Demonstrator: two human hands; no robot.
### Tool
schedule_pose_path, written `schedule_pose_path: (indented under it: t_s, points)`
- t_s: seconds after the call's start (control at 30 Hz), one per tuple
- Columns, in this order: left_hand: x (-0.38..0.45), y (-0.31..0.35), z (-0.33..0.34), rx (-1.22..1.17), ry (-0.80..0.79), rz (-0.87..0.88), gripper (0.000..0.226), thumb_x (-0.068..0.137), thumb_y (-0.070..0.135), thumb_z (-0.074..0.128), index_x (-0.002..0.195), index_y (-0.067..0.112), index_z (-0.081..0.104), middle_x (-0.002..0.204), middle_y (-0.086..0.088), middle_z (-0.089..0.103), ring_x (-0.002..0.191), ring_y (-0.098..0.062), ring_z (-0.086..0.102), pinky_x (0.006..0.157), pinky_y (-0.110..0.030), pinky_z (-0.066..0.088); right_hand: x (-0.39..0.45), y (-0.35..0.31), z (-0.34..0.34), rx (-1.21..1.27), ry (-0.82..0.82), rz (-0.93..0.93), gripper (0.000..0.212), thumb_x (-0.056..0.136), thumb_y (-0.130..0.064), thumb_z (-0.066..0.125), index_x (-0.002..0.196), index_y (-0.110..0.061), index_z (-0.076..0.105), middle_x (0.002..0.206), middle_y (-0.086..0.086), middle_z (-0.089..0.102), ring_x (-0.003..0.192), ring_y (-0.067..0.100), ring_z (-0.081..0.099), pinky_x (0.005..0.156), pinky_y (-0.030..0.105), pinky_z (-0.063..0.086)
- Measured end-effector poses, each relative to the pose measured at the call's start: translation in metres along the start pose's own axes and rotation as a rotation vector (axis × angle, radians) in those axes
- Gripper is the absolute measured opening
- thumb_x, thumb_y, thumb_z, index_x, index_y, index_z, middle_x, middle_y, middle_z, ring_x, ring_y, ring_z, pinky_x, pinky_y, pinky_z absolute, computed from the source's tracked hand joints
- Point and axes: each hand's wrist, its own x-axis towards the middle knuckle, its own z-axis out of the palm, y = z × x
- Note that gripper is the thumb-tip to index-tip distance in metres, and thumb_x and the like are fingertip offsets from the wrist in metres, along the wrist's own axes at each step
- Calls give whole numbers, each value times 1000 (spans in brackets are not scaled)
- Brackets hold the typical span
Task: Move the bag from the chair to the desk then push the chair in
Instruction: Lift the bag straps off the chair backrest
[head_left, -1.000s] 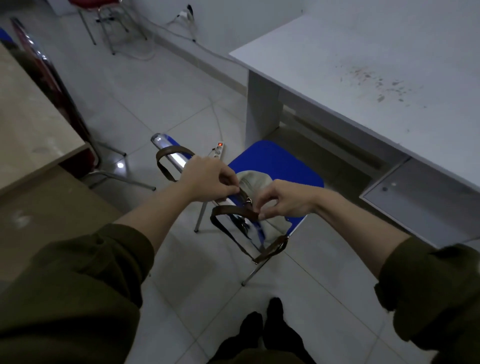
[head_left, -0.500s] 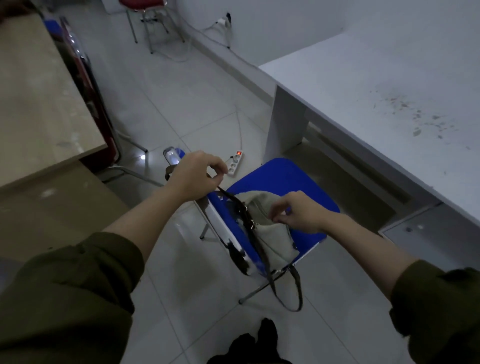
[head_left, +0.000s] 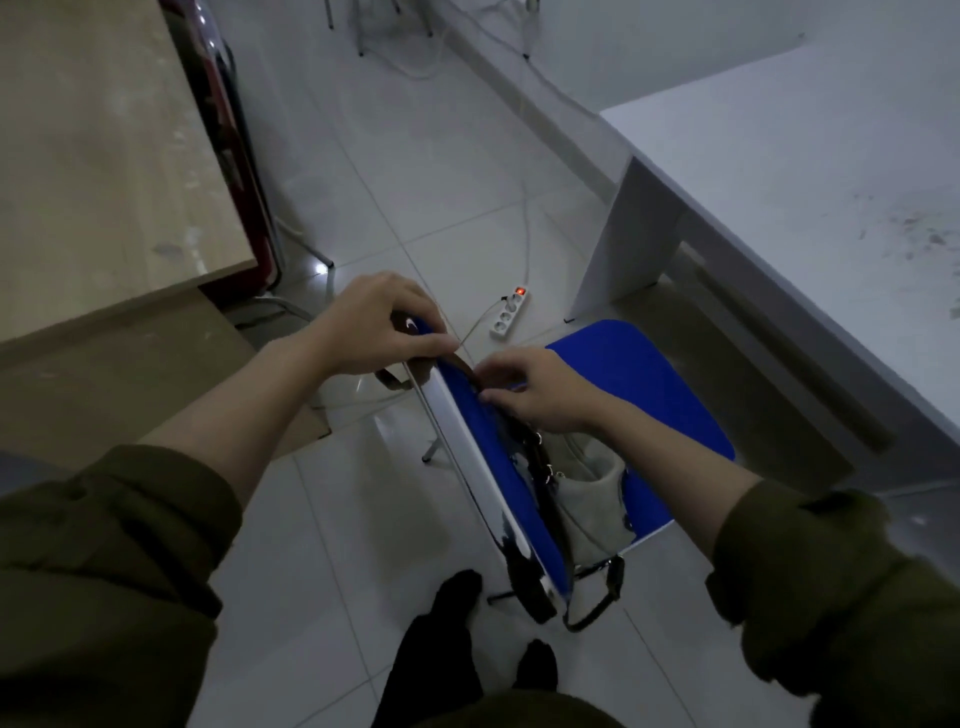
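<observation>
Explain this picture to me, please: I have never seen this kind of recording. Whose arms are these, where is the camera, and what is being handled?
The camera sits on a person's head and looks down, so both arms are theirs. The left hand and right hand pinch a brown strap at the top of a blue chair. The strap belongs to a beige bag lying on the chair's seat. The white desk on the right carries only some marks. A power strip lies on the floor.

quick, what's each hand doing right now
Left hand: closed on the brown strap at the top of the chair back.
Right hand: pinching the same strap, just above the bag.
</observation>
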Motion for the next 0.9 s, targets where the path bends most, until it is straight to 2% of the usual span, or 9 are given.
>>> schedule_pose_path:
  t_s: [0.13, 0.27, 0.37, 0.43, 0.53, 0.67, 0.77, 0.83, 0.9]
  points:
    - [11, -17, -14, -173, -149, -25, 45, 64, 63, 57, 80, 24, 74, 90, 1, 71, 74, -9, 61, 67, -29, 49, 16, -5, -15, 172, 10, 43, 20, 86, -4, 61, 105, -2, 66, 95, 11, 68, 86, 15, 64, 77, 12, 52]
    - [23, -32, -25, -365, -306, -96, 26, 64, 49, 70, 77, 26, 74, 92, -13, 72, 86, -29, 66, 82, -49, 54, 31, -10, -21, 246, 53, 77, 20, 85, 0, 61, 105, 0, 66, 89, 9, 68, 72, 3, 67, 71, 12, 53]
    - [38, -40, -28, -376, -441, -125, 15, 71, 29, 74, 77, 15, 71, 98, -16, 70, 92, -28, 64, 83, -40, 53, 45, -12, -20, 248, 109, 84, 20, 84, -2, 63, 103, -1, 66, 94, 21, 68, 78, 16, 67, 72, 19, 57]
    - [49, -44, -33, -379, -504, -145, 8, 77, 14, 69, 80, 7, 67, 94, -11, 69, 83, -18, 65, 77, -25, 50, 52, -13, -18, 257, 128, 77, 16, 83, -2, 64, 99, -5, 68, 94, 23, 67, 81, 28, 65, 73, 26, 57]
    - [69, -55, -43, -333, -523, -147, 9, 80, 5, 62, 88, 6, 67, 83, -8, 69, 70, -11, 66, 73, -24, 54, 60, -12, -16, 263, 151, 65, 15, 83, -4, 65, 92, -16, 69, 92, 18, 68, 84, 33, 65, 75, 33, 57]
    - [93, -63, -39, -221, -468, -114, 10, 80, 8, 64, 87, 15, 65, 82, 1, 66, 76, -9, 64, 71, -28, 55, 66, 1, -17, 244, 262, 85, 16, 82, -8, 66, 89, -22, 68, 90, 10, 69, 86, 29, 64, 81, 38, 55]
    - [110, -55, -20, -193, -483, -73, 13, 82, 7, 61, 89, 19, 60, 85, 4, 67, 81, -7, 64, 77, -21, 48, 61, 19, -21, 273, 355, 123, 15, 81, -7, 67, 95, -14, 69, 85, 4, 69, 81, 13, 66, 74, 26, 55]
    - [123, -47, -6, -169, -554, -81, 17, 83, 8, 60, 99, 15, 59, 91, 0, 68, 89, -14, 64, 87, -27, 47, 51, 33, -21, 282, 413, 157, 17, 82, -7, 66, 99, -11, 67, 80, -4, 66, 72, -1, 63, 67, 14, 51]
    - [137, -37, 10, -115, -679, -71, 25, 83, 8, 60, 108, 13, 57, 96, -5, 68, 94, -19, 63, 89, -30, 44, 36, 50, -19, 278, 477, 215, 23, 82, -14, 67, 105, -12, 64, 83, -1, 66, 75, 3, 63, 69, 17, 50]
